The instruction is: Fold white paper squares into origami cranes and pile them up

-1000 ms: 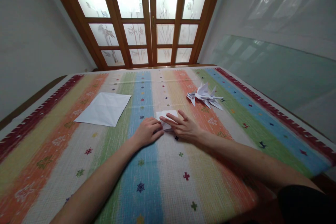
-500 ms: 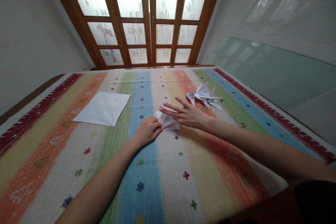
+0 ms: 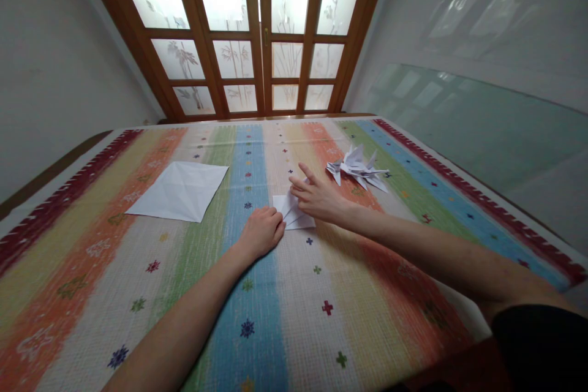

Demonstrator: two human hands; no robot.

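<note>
A small folded white paper [image 3: 291, 213] lies on the striped cloth near the middle of the table. My left hand [image 3: 261, 234] is curled into a loose fist, its knuckles pressing the paper's near left corner. My right hand [image 3: 316, 195] rests on the paper's far right side, fingers bent and pinching its upper edge, index finger pointing up. Much of the paper is hidden under the two hands.
A flat creased white paper sheet [image 3: 180, 190] lies to the left. Finished white origami figures [image 3: 358, 168] sit to the right behind my right hand. The striped tablecloth [image 3: 285, 294] covers the table; a wooden glazed door [image 3: 257, 30] stands beyond its far edge.
My right hand lifted off the paper, swung to its far right side and curled its fingers onto the upper edge. My left hand stayed on the near corner.
</note>
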